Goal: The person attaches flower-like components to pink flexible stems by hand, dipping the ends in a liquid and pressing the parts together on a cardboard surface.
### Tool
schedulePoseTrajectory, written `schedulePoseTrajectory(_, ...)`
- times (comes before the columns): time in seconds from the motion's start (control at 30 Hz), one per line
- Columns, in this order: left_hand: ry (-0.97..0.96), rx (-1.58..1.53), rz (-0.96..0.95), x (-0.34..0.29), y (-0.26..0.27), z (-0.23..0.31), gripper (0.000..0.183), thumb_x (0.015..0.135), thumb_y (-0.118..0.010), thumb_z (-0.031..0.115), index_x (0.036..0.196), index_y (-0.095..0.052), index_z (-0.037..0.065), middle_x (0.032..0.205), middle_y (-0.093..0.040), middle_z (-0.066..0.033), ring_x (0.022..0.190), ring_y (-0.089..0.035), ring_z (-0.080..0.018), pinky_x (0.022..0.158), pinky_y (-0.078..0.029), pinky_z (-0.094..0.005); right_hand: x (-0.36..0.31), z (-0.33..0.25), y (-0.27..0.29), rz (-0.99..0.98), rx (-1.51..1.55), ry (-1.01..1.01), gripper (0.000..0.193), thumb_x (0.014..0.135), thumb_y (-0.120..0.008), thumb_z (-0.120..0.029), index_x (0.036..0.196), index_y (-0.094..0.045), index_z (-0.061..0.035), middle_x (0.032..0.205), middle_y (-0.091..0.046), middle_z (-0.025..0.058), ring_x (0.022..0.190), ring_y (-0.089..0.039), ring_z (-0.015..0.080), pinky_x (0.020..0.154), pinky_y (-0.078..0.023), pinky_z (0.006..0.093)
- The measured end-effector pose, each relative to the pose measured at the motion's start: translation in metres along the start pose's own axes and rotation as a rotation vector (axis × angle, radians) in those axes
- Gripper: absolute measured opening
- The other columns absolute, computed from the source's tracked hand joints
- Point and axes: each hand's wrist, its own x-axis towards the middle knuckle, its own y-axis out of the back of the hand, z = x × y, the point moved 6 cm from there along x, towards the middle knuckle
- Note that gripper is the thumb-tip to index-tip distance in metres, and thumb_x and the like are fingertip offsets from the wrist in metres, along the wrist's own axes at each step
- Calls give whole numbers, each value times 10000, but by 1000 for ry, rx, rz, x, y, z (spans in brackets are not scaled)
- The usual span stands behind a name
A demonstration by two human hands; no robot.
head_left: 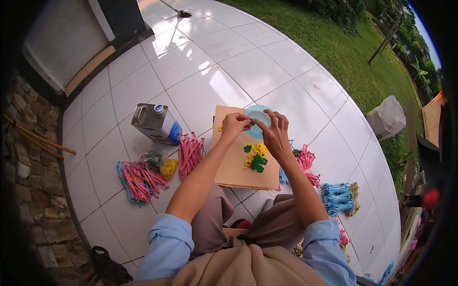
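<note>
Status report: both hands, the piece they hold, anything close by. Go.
Left hand and right hand: fingers pinched together on a small green piece. Held above tan board, by light blue disc. Yellow-green pile lies below, untouched.

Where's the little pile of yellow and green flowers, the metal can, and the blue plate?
flower pile (255, 157), head view, middle of the heap.
metal can (149, 122), head view, its grey side.
blue plate (261, 114), head view, bare rim.

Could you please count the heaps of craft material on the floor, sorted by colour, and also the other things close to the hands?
Pink heaps: 3 (left, middle, right)
Blue heaps: 1
Yellow and green flower piles: 1
Tan boards: 1
Blue lids: 1
Metal cans: 1
Plastic bags: 1
Total: 9

The left hand and right hand pinch a small green piece.
</note>
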Motion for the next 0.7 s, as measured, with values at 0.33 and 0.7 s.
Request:
schedulePoseTrajectory(0.33,27,165,37,3,17,-11,144,774,-610,-10,896,-610,-84,844,-643,-149,751,-654,-193,671,-575,-264,-2,19,0,21,266,-272,406,661,-550,77,979,-603,-170,1181,-459,89,1095,-396,301,906,-333,429)
schedulePoseTrajectory(0.7,-437,1116,253,-14,18,-2,131,667,-708,69,764,-648,5,720,-652,-123,701,-642,-219,673,-508,-324,-11,29,-9,-38,274,-299,299,737,-552,34,948,-604,-171,1139,-469,105,1080,-400,306,873,-338,437)
